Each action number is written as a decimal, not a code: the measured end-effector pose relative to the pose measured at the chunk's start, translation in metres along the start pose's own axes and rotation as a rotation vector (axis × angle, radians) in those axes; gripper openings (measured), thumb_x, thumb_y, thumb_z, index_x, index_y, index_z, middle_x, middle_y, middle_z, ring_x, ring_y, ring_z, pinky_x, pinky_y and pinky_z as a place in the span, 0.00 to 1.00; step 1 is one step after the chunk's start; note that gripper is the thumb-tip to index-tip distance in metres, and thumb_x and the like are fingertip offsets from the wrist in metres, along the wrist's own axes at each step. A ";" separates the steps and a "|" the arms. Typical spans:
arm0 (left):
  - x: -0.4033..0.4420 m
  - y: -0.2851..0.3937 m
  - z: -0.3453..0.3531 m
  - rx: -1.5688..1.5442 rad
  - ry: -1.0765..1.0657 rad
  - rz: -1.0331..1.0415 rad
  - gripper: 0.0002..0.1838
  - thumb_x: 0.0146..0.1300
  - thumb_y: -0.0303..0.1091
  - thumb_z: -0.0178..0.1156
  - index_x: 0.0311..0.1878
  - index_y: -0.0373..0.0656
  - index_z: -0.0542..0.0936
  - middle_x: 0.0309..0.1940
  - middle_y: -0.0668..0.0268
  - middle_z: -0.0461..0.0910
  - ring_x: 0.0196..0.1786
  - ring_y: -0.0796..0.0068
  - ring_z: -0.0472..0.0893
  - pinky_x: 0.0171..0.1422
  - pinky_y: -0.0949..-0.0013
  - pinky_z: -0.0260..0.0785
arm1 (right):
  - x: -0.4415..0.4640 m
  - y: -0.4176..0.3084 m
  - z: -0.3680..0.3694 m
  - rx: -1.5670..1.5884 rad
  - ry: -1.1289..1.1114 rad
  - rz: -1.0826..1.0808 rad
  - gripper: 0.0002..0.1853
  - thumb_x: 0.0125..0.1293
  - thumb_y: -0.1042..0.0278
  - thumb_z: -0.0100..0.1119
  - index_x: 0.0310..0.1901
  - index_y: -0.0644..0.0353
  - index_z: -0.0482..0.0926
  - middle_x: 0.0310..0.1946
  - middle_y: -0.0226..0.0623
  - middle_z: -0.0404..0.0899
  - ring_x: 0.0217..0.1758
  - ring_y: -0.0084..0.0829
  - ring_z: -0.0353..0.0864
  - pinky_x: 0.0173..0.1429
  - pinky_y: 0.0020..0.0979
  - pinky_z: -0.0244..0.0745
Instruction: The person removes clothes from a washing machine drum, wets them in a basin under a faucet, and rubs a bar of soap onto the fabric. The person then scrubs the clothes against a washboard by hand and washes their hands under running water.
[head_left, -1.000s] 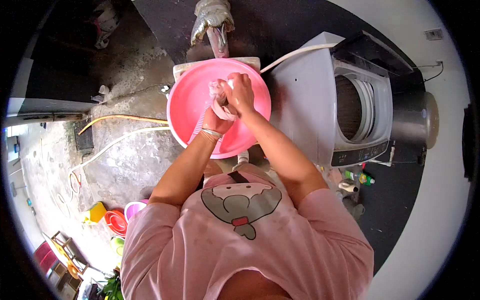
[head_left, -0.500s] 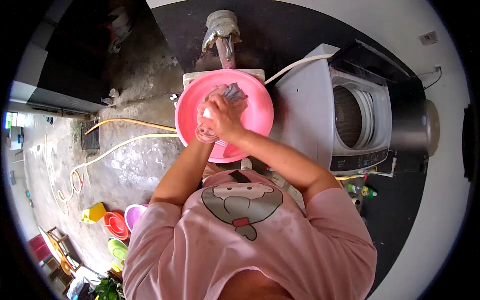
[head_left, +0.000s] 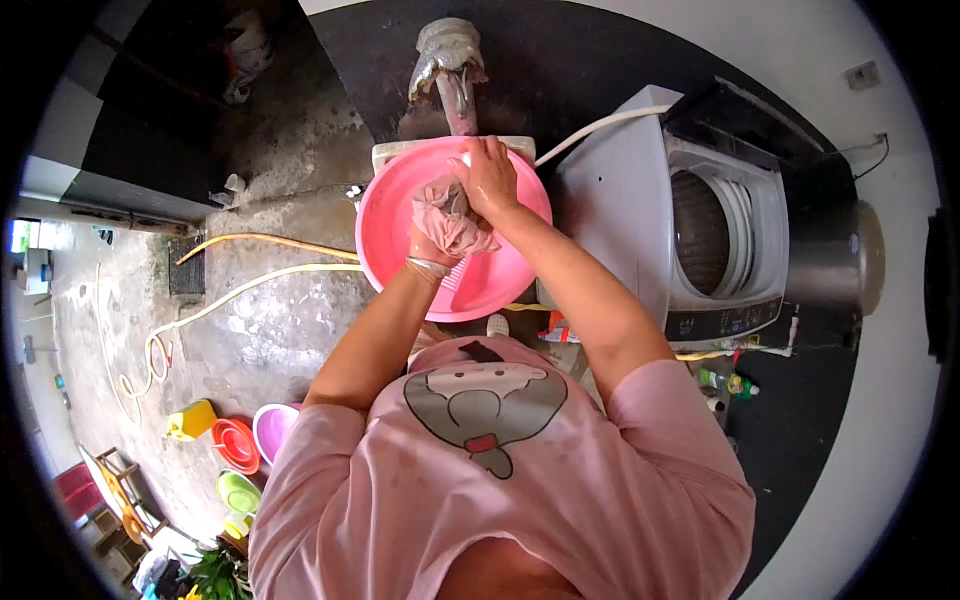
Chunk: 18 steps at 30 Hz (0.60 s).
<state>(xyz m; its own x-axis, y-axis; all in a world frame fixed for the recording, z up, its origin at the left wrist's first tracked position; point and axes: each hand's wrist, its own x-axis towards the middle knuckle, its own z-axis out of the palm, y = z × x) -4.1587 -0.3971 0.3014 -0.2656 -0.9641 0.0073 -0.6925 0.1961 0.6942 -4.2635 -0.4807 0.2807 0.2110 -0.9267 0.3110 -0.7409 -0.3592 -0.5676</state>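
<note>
A wet, bunched pink cloth (head_left: 455, 222) with a greyish part is held up over the pink basin (head_left: 373, 235). My left hand (head_left: 424, 247) grips it from below, its fingers mostly hidden by the fabric. My right hand (head_left: 490, 182) is by the cloth's upper right side, fingers curled round a small white bar of soap (head_left: 464, 160), of which only a bit shows. Beneath the hands, a ridged pink washboard (head_left: 455, 274) slopes in the basin.
Behind the basin stands a wrapped tap (head_left: 458, 95). An open-topped washing machine (head_left: 620, 200) is on the right. Hoses (head_left: 270, 272) run across the wet floor at left. A yellow jug (head_left: 190, 420), a red basin (head_left: 235, 445) and a purple basin (head_left: 272, 430) sit lower left.
My right hand has moved up and right, off the middle of the cloth, with the white soap. The cloth has shifted slightly right and now lies bunched over my left hand.
</note>
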 end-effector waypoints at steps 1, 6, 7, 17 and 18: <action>0.000 -0.009 0.012 -0.270 0.076 -0.004 0.29 0.64 0.54 0.36 0.64 0.48 0.61 0.61 0.61 0.64 0.63 0.63 0.63 0.68 0.53 0.51 | -0.008 -0.005 0.004 0.057 -0.004 -0.006 0.16 0.51 0.58 0.63 0.38 0.57 0.73 0.39 0.44 0.70 0.47 0.46 0.70 0.49 0.44 0.67; 0.008 -0.037 0.046 -1.563 0.227 -0.036 0.28 0.61 0.57 0.44 0.58 0.50 0.69 0.57 0.65 0.69 0.57 0.64 0.67 0.56 0.51 0.58 | -0.050 -0.051 0.003 0.375 -0.014 -0.332 0.17 0.50 0.58 0.64 0.41 0.54 0.74 0.39 0.41 0.70 0.45 0.45 0.71 0.54 0.43 0.63; 0.007 -0.039 0.040 -1.951 0.183 -0.132 0.29 0.60 0.59 0.44 0.57 0.50 0.70 0.56 0.64 0.70 0.56 0.63 0.68 0.54 0.49 0.60 | -0.040 -0.039 0.008 0.229 -0.018 -0.225 0.18 0.50 0.58 0.64 0.41 0.55 0.74 0.38 0.41 0.70 0.46 0.44 0.71 0.52 0.42 0.65; 0.019 -0.075 0.066 -1.751 0.211 0.010 0.37 0.61 0.63 0.35 0.63 0.43 0.63 0.58 0.54 0.68 0.61 0.52 0.67 0.67 0.49 0.54 | -0.045 -0.050 -0.005 0.212 -0.140 -0.249 0.18 0.51 0.54 0.62 0.40 0.53 0.74 0.43 0.43 0.70 0.49 0.46 0.69 0.49 0.45 0.66; 0.016 -0.062 0.045 -2.032 0.099 -0.084 0.36 0.61 0.62 0.35 0.62 0.42 0.64 0.57 0.54 0.68 0.60 0.52 0.67 0.67 0.49 0.54 | -0.028 -0.038 0.001 0.115 -0.091 -0.189 0.18 0.51 0.54 0.62 0.40 0.54 0.73 0.42 0.44 0.70 0.49 0.46 0.69 0.49 0.45 0.66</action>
<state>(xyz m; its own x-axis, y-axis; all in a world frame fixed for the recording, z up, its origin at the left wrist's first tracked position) -4.1502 -0.4165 0.2257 -0.2004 -0.9765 -0.0788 0.9174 -0.2153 0.3347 -4.2407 -0.4416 0.2924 0.3996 -0.8459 0.3532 -0.6062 -0.5328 -0.5905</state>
